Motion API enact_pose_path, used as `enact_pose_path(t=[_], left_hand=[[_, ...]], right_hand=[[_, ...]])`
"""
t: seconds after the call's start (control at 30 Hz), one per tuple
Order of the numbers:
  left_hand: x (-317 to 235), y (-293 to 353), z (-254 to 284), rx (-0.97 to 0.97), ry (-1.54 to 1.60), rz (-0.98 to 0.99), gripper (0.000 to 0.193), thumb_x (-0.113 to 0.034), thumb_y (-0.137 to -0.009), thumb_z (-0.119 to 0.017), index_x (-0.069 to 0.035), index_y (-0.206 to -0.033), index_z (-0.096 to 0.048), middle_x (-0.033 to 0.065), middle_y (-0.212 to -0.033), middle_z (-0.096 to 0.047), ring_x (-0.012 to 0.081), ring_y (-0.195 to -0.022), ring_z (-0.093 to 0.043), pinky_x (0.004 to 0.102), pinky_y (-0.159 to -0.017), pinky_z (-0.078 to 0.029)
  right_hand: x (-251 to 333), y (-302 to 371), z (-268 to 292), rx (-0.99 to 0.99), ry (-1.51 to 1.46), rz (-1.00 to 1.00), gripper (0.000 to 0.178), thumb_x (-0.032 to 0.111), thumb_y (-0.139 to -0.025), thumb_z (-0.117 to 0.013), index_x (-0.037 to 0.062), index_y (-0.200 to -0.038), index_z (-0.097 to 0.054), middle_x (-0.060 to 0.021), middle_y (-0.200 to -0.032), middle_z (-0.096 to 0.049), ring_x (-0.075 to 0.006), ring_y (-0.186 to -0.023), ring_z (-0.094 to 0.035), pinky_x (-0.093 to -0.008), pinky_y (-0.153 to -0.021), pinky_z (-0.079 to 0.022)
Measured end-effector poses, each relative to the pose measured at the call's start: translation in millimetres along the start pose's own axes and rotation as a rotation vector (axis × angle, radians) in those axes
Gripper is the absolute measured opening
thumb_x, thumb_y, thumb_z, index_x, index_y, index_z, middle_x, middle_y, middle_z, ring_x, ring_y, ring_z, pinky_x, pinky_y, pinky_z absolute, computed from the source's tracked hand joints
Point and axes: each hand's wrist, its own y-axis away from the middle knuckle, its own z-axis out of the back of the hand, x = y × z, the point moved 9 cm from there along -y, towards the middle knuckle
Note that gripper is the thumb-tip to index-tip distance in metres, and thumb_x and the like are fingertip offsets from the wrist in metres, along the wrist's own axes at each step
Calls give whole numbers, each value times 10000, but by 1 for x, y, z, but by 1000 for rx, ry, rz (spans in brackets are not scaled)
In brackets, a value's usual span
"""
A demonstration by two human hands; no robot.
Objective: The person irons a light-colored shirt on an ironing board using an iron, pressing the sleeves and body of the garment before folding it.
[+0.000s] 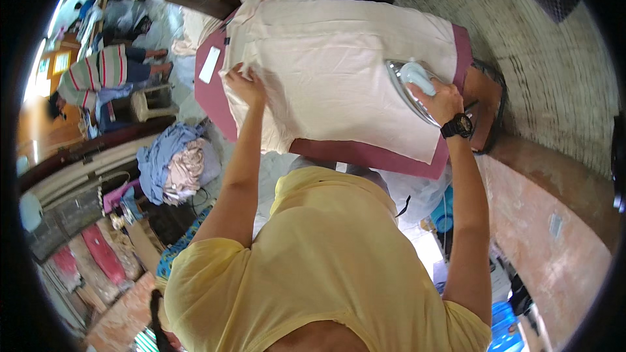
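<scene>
Iron (416, 77), held in fingers of right hand (444, 102), on cream garment (326, 72) near right end of maroon ironing board (212, 101). Left hand (248, 88): fingers bent at garment's left edge; pinching, cannot tell.

One wide fisheye camera on the wearer's head looks steeply down and slightly forward. The yellow shirt (326, 241) lies nearest, filling the lower middle. Beyond it, at arm's reach, come the left hand (246, 85), right hand (445, 103) and ironing board (212, 104). The lens bends the wall (541, 228) and tips a farther-off person (107, 68) sideways.
</scene>
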Motion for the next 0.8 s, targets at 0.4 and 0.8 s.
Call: enact_pose_path(t=[0.4, 0.8], left_hand=[[167, -65, -10, 133, 251, 245, 347, -239, -771, -819, -12, -814, -560, 29, -675, -545, 156, -620, -471, 319, -607, -434], [133, -71, 33, 194, -245, 233, 446, -504, -851, -691, -79, -901, -566, 128, -767, -666, 353, -739, -649, 454, -645, -494]], right_hand=[[87, -38, -19, 189, -63, 305, 632, 649, -779, -664, 36, -926, -717, -194, -791, -703, -376, -810, -691, -459, -750, -550], [225, -78, -75, 225, -68, 442, 645, 678, -757, -658, 55, -905, -737, -221, -774, -691, -401, -752, -679, -476, -697, -549]])
